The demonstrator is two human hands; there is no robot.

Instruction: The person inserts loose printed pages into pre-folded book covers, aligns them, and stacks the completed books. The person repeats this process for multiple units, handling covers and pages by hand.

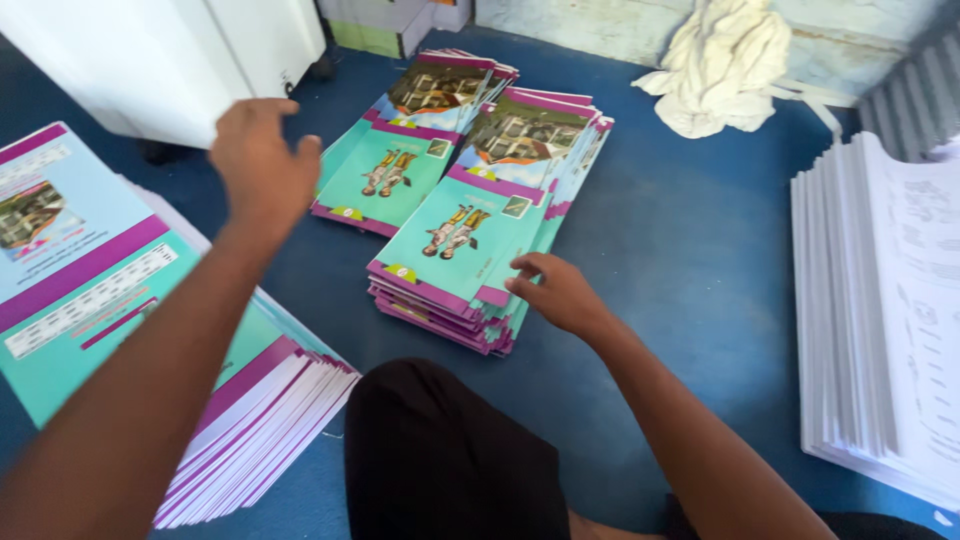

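My right hand (556, 291) rests its fingertips on the near right corner of a stack of teal and purple printed covers (470, 240) on the blue floor. My left hand (262, 165) hovers in the air to the left, fingers loosely curled and holding nothing, above the gap between that stack and a second, similar stack (400, 160) behind it. A big fanned pile of the same covers (110, 300) lies under my left forearm at the left.
A tall stack of white printed sheets (880, 310) stands at the right. A crumpled pale cloth (725, 65) lies at the back wall. A white box-like unit (170, 50) stands at the back left. My dark-clothed knee (450, 460) fills the bottom centre.
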